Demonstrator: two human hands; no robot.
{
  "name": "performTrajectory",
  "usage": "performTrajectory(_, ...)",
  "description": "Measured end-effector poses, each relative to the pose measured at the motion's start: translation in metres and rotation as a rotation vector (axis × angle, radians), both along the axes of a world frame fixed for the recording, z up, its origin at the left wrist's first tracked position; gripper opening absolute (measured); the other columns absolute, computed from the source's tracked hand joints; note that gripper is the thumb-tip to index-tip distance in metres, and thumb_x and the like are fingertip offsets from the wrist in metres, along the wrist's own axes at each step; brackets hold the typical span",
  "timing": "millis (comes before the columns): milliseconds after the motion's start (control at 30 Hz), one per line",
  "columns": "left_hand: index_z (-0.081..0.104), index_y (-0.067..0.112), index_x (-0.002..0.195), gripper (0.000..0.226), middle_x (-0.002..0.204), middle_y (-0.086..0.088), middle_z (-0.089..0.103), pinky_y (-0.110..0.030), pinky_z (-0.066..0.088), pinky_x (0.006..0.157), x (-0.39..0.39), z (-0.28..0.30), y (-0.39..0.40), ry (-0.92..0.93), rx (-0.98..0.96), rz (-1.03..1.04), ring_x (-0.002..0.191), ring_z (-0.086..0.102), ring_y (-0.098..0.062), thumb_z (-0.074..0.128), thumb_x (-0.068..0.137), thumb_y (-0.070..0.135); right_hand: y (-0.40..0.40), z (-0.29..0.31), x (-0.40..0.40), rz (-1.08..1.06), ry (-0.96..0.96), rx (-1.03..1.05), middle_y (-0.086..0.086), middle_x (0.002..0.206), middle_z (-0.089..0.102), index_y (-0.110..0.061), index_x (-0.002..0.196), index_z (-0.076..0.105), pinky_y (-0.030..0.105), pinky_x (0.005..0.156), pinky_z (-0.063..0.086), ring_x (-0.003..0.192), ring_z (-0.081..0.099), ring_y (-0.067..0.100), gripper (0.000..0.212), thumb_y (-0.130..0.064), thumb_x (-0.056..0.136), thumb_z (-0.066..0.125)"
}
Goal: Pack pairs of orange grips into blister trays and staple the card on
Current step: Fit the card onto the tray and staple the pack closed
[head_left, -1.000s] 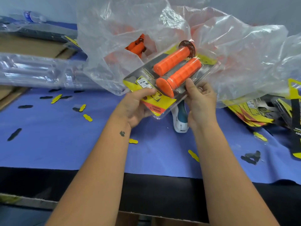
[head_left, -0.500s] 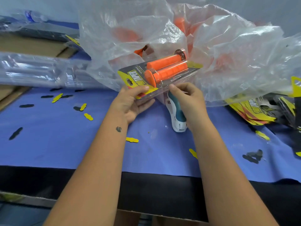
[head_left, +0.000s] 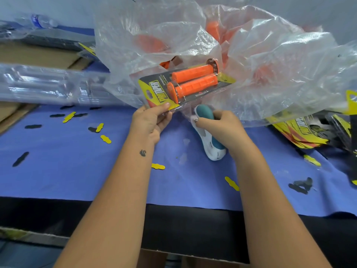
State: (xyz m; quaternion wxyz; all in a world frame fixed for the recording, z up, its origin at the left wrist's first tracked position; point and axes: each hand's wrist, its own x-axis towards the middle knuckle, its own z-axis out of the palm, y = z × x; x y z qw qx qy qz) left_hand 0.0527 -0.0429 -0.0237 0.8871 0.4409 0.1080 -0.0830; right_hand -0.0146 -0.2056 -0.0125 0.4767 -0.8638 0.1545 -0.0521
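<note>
A blister pack [head_left: 185, 88] with a yellow and grey card holds two orange grips [head_left: 193, 80] side by side. My left hand [head_left: 152, 120] pinches its near left corner, thumb on the card, and keeps it raised over the table. My right hand [head_left: 218, 124] grips the teal and white stapler [head_left: 208, 140], which lies on the blue cloth just under the pack. A big clear plastic bag [head_left: 260, 70] behind holds more loose orange grips [head_left: 212, 29].
A stack of clear blister trays [head_left: 44, 84] lies at the left. Printed cards [head_left: 309, 132] are piled at the right. Yellow and black punched-out scraps [head_left: 105, 139] litter the blue cloth [head_left: 67, 167]. The table's black front edge [head_left: 183, 223] runs below.
My right hand left the pack and took hold of the stapler. The pack, now held by my left hand alone, turned flatter with its card end toward me.
</note>
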Motion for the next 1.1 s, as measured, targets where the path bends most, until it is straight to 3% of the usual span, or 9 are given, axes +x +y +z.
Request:
performTrajectory(67,0.06,0.011,0.102,0.021,0.091,-0.008,0.069,-0.02,0.053,0.051,0.001,0.0,0.001,-0.014,-0.02,-0.012,0.075,0.069,-0.021,0.062,0.088,-0.004,0.003,0.005,-0.004,0.111,-0.025,0.29,-0.007,0.059,0.056,-0.018,0.075,0.057,0.022,0.051,0.043,0.049,0.052,0.011,0.019,-0.035,0.07,0.065)
performTrajectory(133,0.06,0.015,0.101,0.016,0.093,-0.007,0.071,-0.023,0.055,0.053,0.001,0.0,0.004,-0.032,-0.029,-0.05,0.075,0.072,-0.022,0.06,0.092,0.002,0.006,0.008,-0.005,0.231,-0.026,0.62,0.014,0.076,0.068,-0.011,0.097,0.058,0.03,0.054,0.051,0.054,0.062,0.027,0.026,-0.027,0.077,0.061)
performTrajectory(200,0.061,0.014,0.103,0.012,0.088,-0.007,0.073,-0.027,0.058,0.056,0.001,0.001,0.007,-0.037,-0.049,-0.094,0.073,0.073,-0.021,0.057,0.095,0.006,0.009,0.01,-0.005,0.302,-0.01,0.725,0.022,0.079,0.068,-0.011,0.102,0.057,0.033,0.055,0.053,0.052,0.061,0.031,0.026,-0.03,0.084,0.057)
performTrajectory(300,0.062,0.006,0.103,0.011,0.085,-0.011,0.074,-0.03,0.06,0.065,0.0,0.001,0.011,-0.051,-0.126,-0.153,0.078,0.073,-0.023,0.054,0.095,0.003,0.01,0.008,-0.003,0.304,0.067,0.795,0.022,0.076,0.066,-0.01,0.096,0.064,0.035,0.06,0.054,0.054,0.06,0.032,0.037,-0.043,0.09,0.048)
performTrajectory(500,0.063,0.001,0.097,0.017,0.084,-0.011,0.074,-0.033,0.06,0.076,-0.005,0.004,0.012,-0.051,-0.273,-0.153,0.081,0.072,-0.023,0.05,0.093,-0.008,0.009,0.006,-0.002,0.266,0.057,0.956,0.014,0.076,0.062,-0.007,0.098,0.063,0.036,0.06,0.054,0.062,0.06,0.031,0.041,-0.044,0.094,0.046)
performTrajectory(667,0.065,0.016,0.095,0.015,0.081,0.0,0.073,-0.023,0.059,0.067,-0.001,0.003,0.015,-0.091,0.003,-0.187,0.078,0.069,-0.013,0.055,0.095,0.005,0.011,0.006,-0.002,0.297,0.054,0.949,0.014,0.084,0.063,-0.007,0.111,0.062,0.032,0.062,0.054,0.063,0.06,0.029,0.045,-0.046,0.095,0.045)
performTrajectory(767,0.065,0.013,0.088,0.006,0.07,0.003,0.072,-0.015,0.054,0.06,0.0,0.004,0.016,-0.108,0.116,-0.165,0.068,0.067,-0.007,0.062,0.093,0.012,0.017,0.004,-0.001,0.332,0.042,0.859,0.015,0.091,0.07,-0.016,0.119,0.06,0.029,0.062,0.055,0.064,0.065,0.024,0.055,-0.057,0.083,0.053)
performTrajectory(867,0.065,0.009,0.086,0.008,0.067,0.002,0.072,-0.013,0.052,0.057,0.0,0.004,0.019,-0.099,0.066,-0.146,0.062,0.069,-0.006,0.062,0.092,0.013,0.022,0.004,-0.002,0.357,0.079,0.848,0.018,0.08,0.07,-0.016,0.11,0.062,0.03,0.058,0.055,0.061,0.066,0.028,0.062,-0.066,0.073,0.056)
performTrajectory(1100,0.065,0.006,0.082,0.01,0.066,-0.005,0.071,-0.014,0.053,0.053,-0.002,0.005,0.022,0.013,-0.11,-0.141,0.059,0.068,-0.012,0.061,0.09,0.001,0.019,0.003,-0.002,0.357,0.187,0.899,0.016,0.068,0.06,-0.01,0.08,0.068,0.028,0.052,0.048,0.053,0.056,0.028,0.056,-0.06,0.089,0.047)
